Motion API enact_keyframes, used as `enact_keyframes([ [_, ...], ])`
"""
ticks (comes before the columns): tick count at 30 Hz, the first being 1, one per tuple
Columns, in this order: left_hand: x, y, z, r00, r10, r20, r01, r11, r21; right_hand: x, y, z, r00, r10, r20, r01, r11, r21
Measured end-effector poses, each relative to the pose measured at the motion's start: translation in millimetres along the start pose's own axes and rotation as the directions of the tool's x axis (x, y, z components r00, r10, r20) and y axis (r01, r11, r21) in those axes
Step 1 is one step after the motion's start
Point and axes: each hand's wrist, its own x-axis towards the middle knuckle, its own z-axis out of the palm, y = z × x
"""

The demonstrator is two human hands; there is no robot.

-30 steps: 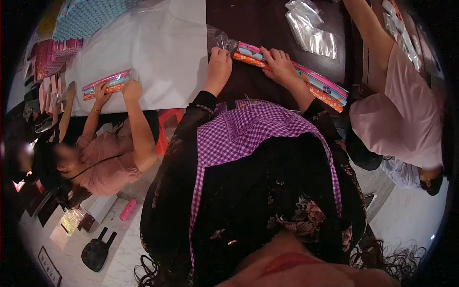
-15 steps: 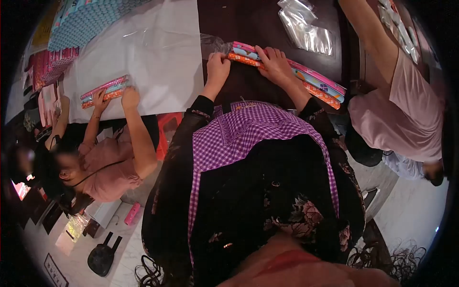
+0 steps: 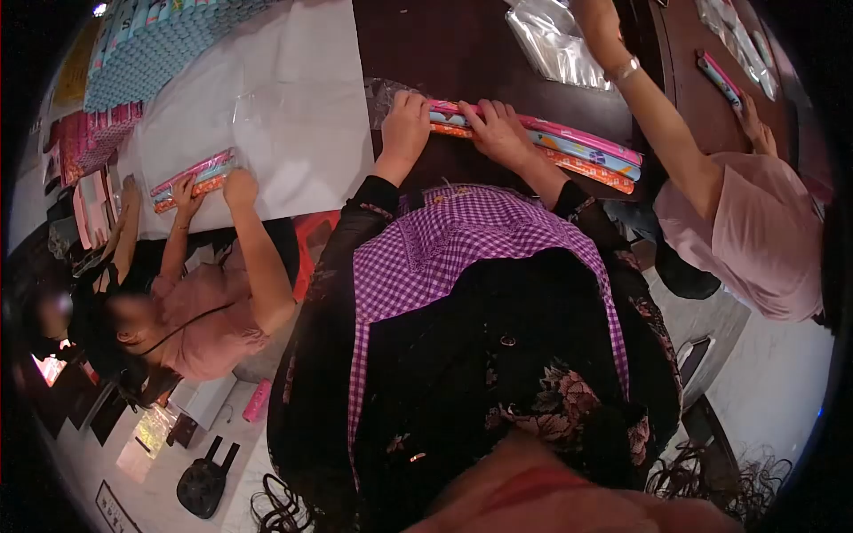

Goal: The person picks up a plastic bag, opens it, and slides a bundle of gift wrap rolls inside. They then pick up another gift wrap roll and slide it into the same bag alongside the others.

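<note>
Right hand (image 3: 502, 135) bent over the bundle from above, fingers across the far side and thumb out toward the left: that's how I see the worker beside me gripping three rolls (image 3: 591, 153). Take this hand as the clock's centre, with twelve pointing straight away from the body. The rolls pass beneath the palm, a short stretch showing at nine o'clock and most of their length slanting out between three and four. They lie side by side over the dark tabletop (image 3: 444, 44), pink farthest out, pale blue in the middle, orange nearest the body.

At nine o'clock the left hand (image 3: 406, 124) is closed up against the rolls' short end. Clear plastic (image 3: 384, 91) comes out crumpled behind its knuckles, toward ten, pinched in that fist; whether the fingers also hold the roll ends I can't tell.

Shiny clear bags (image 3: 555, 49) lie at one o'clock, well apart from the rolls. Just past them, toward two, a co-worker's hand (image 3: 597, 22) hangs over the pile; I can't make out whether it touches. Far off near nine, another person grips a similar bundle (image 3: 211, 180) over the white sheet (image 3: 311, 115). A purple checked apron (image 3: 480, 218) sits at six.
</note>
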Motion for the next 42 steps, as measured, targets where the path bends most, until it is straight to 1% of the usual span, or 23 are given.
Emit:
enact_keyframes([
  [2, 3, 7, 2, 0.997, 0.068, 0.028, -0.070, 0.994, 0.079, 1, 2, 1, 1.000, -0.011, 0.016, 0.011, 1.000, -0.010],
  [4, 6, 11, 5, 0.997, 0.055, 0.062, -0.061, 0.992, 0.109, 4, 10, 3, 0.999, -0.020, -0.044, 0.021, 1.000, 0.019],
  [7, 7, 8, 12, 0.992, 0.054, 0.112, -0.073, 0.982, 0.174, 7, 20, 9, 0.998, 0.000, -0.064, 0.003, 0.999, 0.051],
  [8, -3, 7, -3, 0.991, 0.088, 0.104, -0.107, 0.975, 0.196, 2, 2, 0, 0.997, 0.012, -0.078, -0.010, 1.000, 0.023],
  [11, -3, 1, 2, 0.987, 0.053, 0.151, -0.081, 0.979, 0.188, 1, -2, 4, 0.998, -0.007, -0.059, 0.006, 1.000, -0.013],
  [13, 1, 7, 1, 0.981, 0.039, 0.188, -0.077, 0.977, 0.199, 2, -4, 7, 0.995, -0.015, -0.101, 0.012, 0.999, -0.030],
  [14, 3, 11, 1, 0.975, 0.031, 0.220, -0.078, 0.975, 0.206, 2, -4, 7, 0.995, -0.016, -0.100, 0.013, 0.999, -0.029],
  [15, 4, 14, 2, 0.975, 0.031, 0.219, -0.077, 0.975, 0.206, 2, -3, 5, 0.995, 0.001, -0.096, -0.002, 1.000, -0.002],
  [17, 4, 17, 3, 0.966, 0.095, 0.240, -0.114, 0.991, 0.066, 1, -1, 2, 0.995, 0.021, -0.092, -0.019, 1.000, 0.024],
  [18, 3, 19, 2, 0.954, 0.053, 0.295, -0.064, 0.998, 0.028, 0, 0, 2, 0.995, 0.025, -0.094, -0.024, 1.000, 0.012],
  [22, 0, 18, -10, 0.956, 0.076, 0.282, -0.075, 0.997, -0.015, -5, 2, 0, 0.996, 0.042, -0.078, -0.043, 0.999, -0.002],
  [24, 0, 12, -23, 0.962, 0.122, 0.244, -0.123, 0.992, -0.013, -6, 1, -3, 0.996, 0.046, -0.071, -0.046, 0.999, -0.007],
  [25, 4, 6, -30, 0.935, 0.222, 0.276, -0.261, 0.959, 0.110, -5, 1, -3, 0.997, 0.045, -0.068, -0.046, 0.999, -0.012],
  [26, 6, 2, -35, 0.935, 0.218, 0.280, -0.258, 0.959, 0.114, -4, 2, -4, 0.997, 0.044, -0.067, -0.045, 0.999, -0.005],
  [28, 14, 3, -52, 0.876, 0.169, 0.453, -0.329, 0.894, 0.304, -3, 4, -3, 0.998, 0.034, -0.061, -0.034, 0.999, 0.004],
  [29, 18, -9, -51, 0.837, 0.165, 0.521, -0.372, 0.871, 0.321, -2, 3, -2, 0.998, 0.031, -0.062, -0.030, 0.999, 0.010],
  [30, 24, -12, -51, 0.839, 0.159, 0.521, -0.368, 0.870, 0.327, -1, 3, -2, 0.999, 0.026, -0.047, -0.026, 1.000, 0.002],
  [32, 36, -17, -51, 0.765, 0.134, 0.629, -0.438, 0.825, 0.357, 0, 3, -1, 0.999, 0.016, -0.035, -0.016, 1.000, -0.002],
  [33, 40, -21, -48, 0.768, 0.132, 0.627, -0.437, 0.823, 0.362, 0, 3, -1, 0.999, 0.018, -0.028, -0.018, 1.000, -0.007],
  [35, 46, -27, -40, 0.694, 0.171, 0.700, -0.510, 0.802, 0.310, 0, 3, -1, 1.000, 0.022, -0.016, -0.022, 1.000, -0.011],
  [36, 49, -29, -37, 0.693, 0.170, 0.701, -0.509, 0.804, 0.308, 1, 4, -2, 1.000, 0.025, -0.012, -0.025, 0.999, -0.020],
  [38, 54, -31, -34, 0.693, 0.266, 0.670, -0.578, 0.760, 0.296, 3, 4, -4, 0.999, 0.032, -0.008, -0.032, 0.999, -0.026],
  [42, 57, -37, -22, 0.682, 0.304, 0.665, -0.583, 0.775, 0.244, 5, 14, -8, 1.000, 0.030, -0.003, -0.030, 0.999, 0.041],
])
